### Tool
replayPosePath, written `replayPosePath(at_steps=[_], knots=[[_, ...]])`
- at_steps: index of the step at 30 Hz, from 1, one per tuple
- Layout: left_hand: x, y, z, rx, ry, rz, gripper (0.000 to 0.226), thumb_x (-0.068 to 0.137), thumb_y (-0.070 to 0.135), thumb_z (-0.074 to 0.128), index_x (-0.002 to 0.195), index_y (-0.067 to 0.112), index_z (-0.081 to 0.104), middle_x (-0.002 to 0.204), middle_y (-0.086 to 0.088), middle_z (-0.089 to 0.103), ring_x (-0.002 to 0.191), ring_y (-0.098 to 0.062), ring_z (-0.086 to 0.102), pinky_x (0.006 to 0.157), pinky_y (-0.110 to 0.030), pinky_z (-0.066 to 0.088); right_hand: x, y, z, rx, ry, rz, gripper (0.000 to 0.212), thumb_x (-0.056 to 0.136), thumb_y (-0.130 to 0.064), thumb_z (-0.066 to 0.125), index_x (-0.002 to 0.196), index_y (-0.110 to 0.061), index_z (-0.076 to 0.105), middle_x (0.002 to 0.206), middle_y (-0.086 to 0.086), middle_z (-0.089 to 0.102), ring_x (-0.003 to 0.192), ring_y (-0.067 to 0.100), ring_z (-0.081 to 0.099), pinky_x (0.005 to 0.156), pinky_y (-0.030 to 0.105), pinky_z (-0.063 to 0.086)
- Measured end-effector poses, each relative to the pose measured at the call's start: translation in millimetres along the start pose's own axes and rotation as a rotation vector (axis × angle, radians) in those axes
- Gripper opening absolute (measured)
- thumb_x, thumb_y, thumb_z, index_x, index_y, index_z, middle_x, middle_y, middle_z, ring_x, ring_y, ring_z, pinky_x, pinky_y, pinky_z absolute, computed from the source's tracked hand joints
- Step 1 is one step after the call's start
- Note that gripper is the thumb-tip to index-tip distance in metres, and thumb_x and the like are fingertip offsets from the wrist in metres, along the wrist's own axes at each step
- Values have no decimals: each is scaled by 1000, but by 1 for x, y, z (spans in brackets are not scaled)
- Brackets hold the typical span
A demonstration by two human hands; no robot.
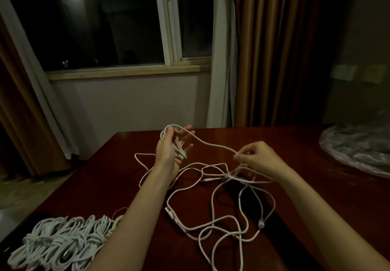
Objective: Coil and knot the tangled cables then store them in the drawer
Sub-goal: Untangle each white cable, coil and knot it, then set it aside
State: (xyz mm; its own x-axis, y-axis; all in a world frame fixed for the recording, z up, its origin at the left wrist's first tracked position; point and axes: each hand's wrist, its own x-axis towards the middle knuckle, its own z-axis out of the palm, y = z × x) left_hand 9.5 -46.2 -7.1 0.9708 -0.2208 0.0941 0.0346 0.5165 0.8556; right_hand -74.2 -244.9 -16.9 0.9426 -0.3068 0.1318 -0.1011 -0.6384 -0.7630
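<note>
A pile of coiled white cables (61, 241) lies nearest, cut off at the frame's bottom edge. Loose tangled white cable (221, 207) sprawls across the dark red wooden table (295, 144). The right hand (256, 158) pinches one strand; the left hand (168, 150) grips a coil, fingers partly hidden. A plastic-wrapped bundle (358, 144) lies far right, indistinct.

No legible text, label, brand, number or sign showing anywhere in view.
</note>
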Motion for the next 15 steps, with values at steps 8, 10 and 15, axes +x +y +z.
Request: replayPosePath(at_steps=[8, 10, 15], knots=[[9, -21, -19, 477, 12, -75, 23, 88, 6, 66, 109, 7, 58, 95, -12, 68, 86, -24, 68, 73, -36, 56, 9, -9, -24, 113, 312, -158, 13, 91, -24, 64, 82, -20, 71, 69, -6, 70, 63, 2, 66, 60, 17, 46], [7, -23, -20, 567, -37, -91, 29, 84, 6, 71, 110, 6, 60, 93, -8, 66, 91, -24, 65, 83, -37, 52, 10, -11, -27, 144, 306, -204, 13, 92, -24, 64, 86, -17, 73, 72, -4, 71, 71, 5, 67, 68, 21, 49], [-1, -9, -15, 781, -260, -114, 41, 82, 20, 73, 121, 21, 58, 110, 9, 62, 95, 2, 56, 73, -17, 42, 12, -16, -32, 215, 381, -271, 14, 91, -21, 64, 95, -13, 74, 82, -2, 72, 83, 7, 68, 76, 24, 52]])
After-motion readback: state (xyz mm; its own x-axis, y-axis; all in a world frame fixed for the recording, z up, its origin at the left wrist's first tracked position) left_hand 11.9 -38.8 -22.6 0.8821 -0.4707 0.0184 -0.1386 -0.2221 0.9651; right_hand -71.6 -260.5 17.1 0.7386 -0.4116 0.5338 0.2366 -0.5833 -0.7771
